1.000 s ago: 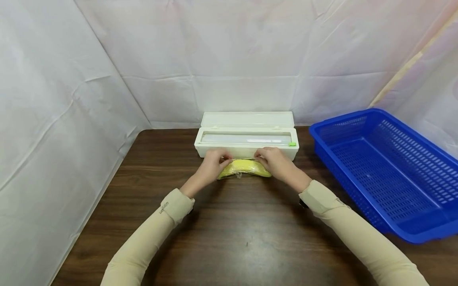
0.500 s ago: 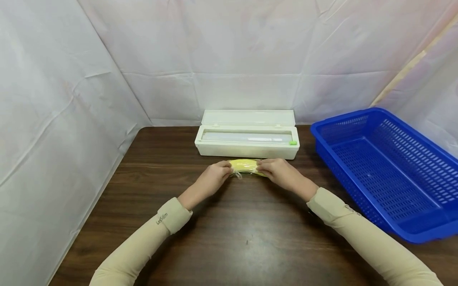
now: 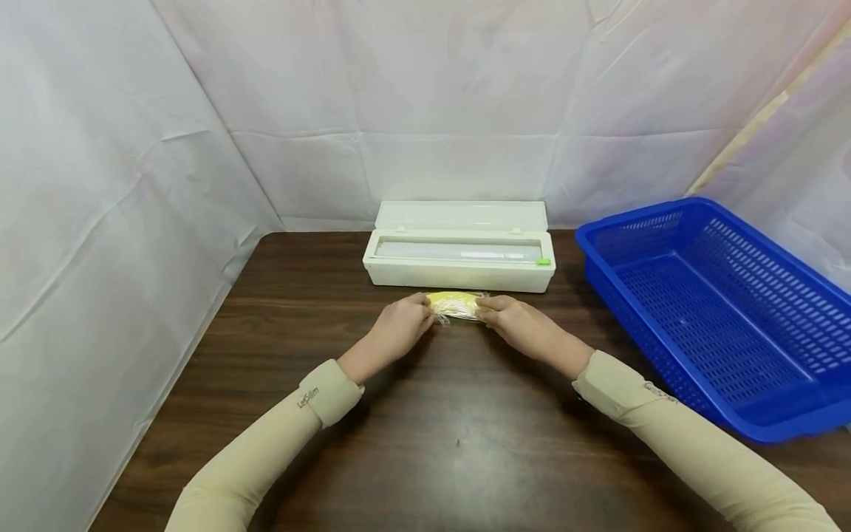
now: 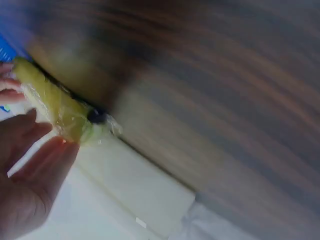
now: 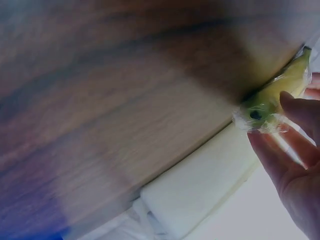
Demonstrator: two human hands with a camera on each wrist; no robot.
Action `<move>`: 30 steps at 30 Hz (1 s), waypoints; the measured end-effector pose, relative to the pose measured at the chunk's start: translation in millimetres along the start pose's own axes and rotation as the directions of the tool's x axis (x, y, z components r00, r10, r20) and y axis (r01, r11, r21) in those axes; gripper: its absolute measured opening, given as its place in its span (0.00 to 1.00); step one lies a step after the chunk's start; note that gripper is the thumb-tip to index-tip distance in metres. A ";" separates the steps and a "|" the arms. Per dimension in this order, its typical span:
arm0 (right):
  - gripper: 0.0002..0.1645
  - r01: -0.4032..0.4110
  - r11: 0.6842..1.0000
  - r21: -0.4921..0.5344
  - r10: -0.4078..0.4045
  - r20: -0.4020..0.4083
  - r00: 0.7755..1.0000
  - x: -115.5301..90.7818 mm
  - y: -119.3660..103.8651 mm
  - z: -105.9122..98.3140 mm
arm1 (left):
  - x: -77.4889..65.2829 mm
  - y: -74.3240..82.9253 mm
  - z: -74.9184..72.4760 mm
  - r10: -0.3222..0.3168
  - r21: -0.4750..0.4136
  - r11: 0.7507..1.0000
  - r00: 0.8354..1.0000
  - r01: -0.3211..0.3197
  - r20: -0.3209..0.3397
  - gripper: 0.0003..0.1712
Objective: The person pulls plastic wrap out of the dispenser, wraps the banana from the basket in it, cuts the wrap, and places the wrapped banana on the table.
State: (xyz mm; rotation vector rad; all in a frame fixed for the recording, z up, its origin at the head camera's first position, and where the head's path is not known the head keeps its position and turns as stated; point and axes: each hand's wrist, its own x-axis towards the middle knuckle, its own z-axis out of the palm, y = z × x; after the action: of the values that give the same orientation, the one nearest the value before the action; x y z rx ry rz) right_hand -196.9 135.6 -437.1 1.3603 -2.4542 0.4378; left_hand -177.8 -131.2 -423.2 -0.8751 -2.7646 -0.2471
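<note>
A yellow banana (image 3: 453, 304) wrapped in clear cling film lies crosswise in front of the white cling film dispenser (image 3: 459, 275). My left hand (image 3: 401, 326) holds its left end between thumb and fingers. At the other end, my right hand (image 3: 525, 329) pinches the banana the same way. The right wrist view shows the thumb on the wrapped banana (image 5: 287, 85) and fingers on its far side, with bunched film (image 5: 245, 120) around the dark tip. In the left wrist view, loose film (image 4: 114, 125) sticks out past the near end.
The dispenser's lid (image 3: 462, 215) stands open at the back, with a pale roll (image 3: 459, 252) inside and a green slider (image 3: 543, 261) at its right. A blue plastic basket (image 3: 665, 340) sits to the right on the dark wooden table (image 3: 459, 473). White sheeting hangs behind and at the left.
Both hands have drawn slightly back from the dispenser and now grip the banana's ends, covering more of them. The banana has tilted a little, its film catching more light.
</note>
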 end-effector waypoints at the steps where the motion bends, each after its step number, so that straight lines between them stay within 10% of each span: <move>1: 0.16 0.002 1.000 -0.011 -0.002 0.005 1.000 0.4 -1.3 0.0 | 3.2 -0.7 -0.8 -0.045 -0.034 0.998 0.999 0.045 0.001 0.07; 10: 0.22 -0.011 0.998 -0.064 0.016 0.082 0.996 0.6 -25.7 -3.3 | 28.1 -11.4 -9.3 -0.310 -0.103 0.940 0.941 0.325 0.133 0.20; 19: 0.27 0.011 0.999 -0.043 -0.002 0.190 0.982 -17.6 -73.9 -10.9 | 38.5 -17.9 -4.3 -0.136 -0.296 0.932 0.961 0.207 0.242 0.21; 30: 0.20 0.148 0.920 -0.363 -0.101 0.145 0.984 -38.8 -130.7 -18.0 | 41.4 18.6 -2.9 0.074 -0.449 0.892 0.960 0.057 0.268 0.24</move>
State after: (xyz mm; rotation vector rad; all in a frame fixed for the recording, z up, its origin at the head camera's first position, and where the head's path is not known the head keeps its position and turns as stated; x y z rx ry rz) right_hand -63.4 106.5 -420.9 1.3980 -2.3663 -0.1458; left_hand -199.4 -94.3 -407.5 -1.1027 -3.0143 -0.8622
